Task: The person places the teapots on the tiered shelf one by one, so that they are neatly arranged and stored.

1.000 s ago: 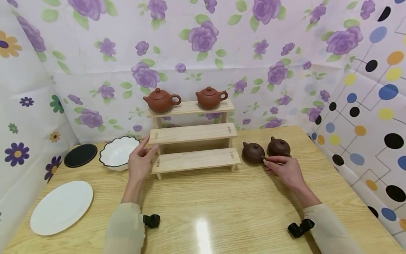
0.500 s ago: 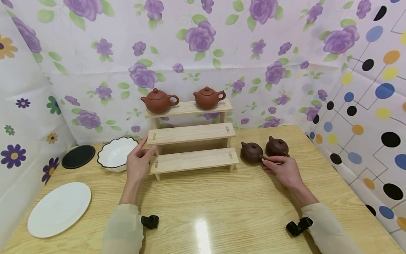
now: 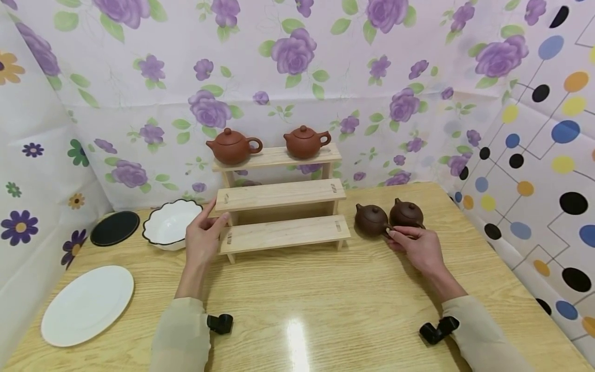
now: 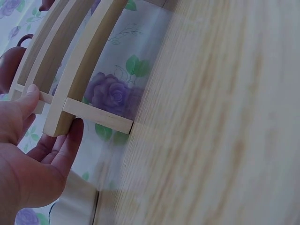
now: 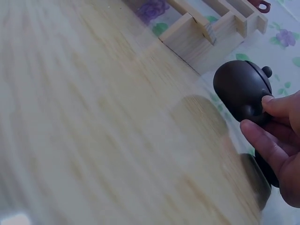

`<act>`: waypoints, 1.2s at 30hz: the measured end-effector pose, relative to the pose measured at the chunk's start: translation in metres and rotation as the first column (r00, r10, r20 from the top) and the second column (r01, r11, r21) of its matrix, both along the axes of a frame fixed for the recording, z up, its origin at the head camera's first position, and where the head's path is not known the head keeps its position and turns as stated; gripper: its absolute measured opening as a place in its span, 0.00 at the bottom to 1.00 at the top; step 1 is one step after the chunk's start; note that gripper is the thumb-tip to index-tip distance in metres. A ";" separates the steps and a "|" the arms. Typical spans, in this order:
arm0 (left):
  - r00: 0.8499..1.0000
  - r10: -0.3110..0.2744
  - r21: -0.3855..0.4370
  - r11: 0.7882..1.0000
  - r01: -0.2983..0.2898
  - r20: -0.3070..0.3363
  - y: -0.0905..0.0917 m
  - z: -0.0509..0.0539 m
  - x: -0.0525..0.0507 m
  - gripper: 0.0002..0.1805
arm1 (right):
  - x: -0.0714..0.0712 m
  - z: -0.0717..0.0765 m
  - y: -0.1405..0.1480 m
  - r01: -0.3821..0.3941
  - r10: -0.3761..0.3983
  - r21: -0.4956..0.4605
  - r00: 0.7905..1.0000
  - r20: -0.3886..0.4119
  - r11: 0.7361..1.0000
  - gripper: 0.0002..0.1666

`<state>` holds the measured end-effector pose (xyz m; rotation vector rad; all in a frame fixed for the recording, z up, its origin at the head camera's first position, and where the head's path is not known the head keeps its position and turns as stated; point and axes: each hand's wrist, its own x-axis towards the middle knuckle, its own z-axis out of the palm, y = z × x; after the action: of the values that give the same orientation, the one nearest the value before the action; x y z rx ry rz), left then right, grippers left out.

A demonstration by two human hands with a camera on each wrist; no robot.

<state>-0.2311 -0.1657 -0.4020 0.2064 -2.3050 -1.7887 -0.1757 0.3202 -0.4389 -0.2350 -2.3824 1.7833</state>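
Note:
A three-tier wooden display stand (image 3: 281, 232) stands at the back of the table. My left hand (image 3: 203, 237) holds its left end; in the left wrist view the thumb (image 4: 31, 96) and fingers (image 4: 70, 143) lie on either side of a board's end. My right hand (image 3: 420, 250) pinches the handle of a dark brown teapot (image 3: 370, 220) right of the stand. In the right wrist view, that teapot (image 5: 241, 89) appears slightly raised above its reflection. A second dark teapot (image 3: 406, 214) sits just beside it, partly hidden by the hand in the right wrist view.
Two reddish-brown teapots (image 3: 232, 147) stand on the stand's top tier. To the left are a scalloped white bowl (image 3: 169, 225), a black round disc (image 3: 115, 228) and a white plate (image 3: 88, 305). Flowered cloth (image 3: 260, 62) hangs behind the wooden table (image 3: 297, 299).
The pinched dark teapot has shifted slightly up and to the right in the head view, along with my right hand. My left hand stays at the stand's end.

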 end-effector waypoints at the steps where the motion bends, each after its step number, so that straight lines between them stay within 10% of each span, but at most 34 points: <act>1: 1.000 0.002 0.000 1.000 -0.002 -0.002 0.000 0.000 0.000 0.30 | 0.000 0.001 0.000 0.003 -0.003 -0.003 1.000 -0.005 1.000 0.23; 36: 1.000 0.027 0.039 0.999 -0.027 0.002 0.000 -0.001 -0.004 0.30 | -0.016 0.073 0.019 -0.136 0.138 0.023 0.981 -0.135 0.990 0.29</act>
<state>-0.2351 -0.1658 -0.4033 0.2444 -2.2594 -1.8219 -0.1916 0.3391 -0.3656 0.0525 -2.3646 1.7765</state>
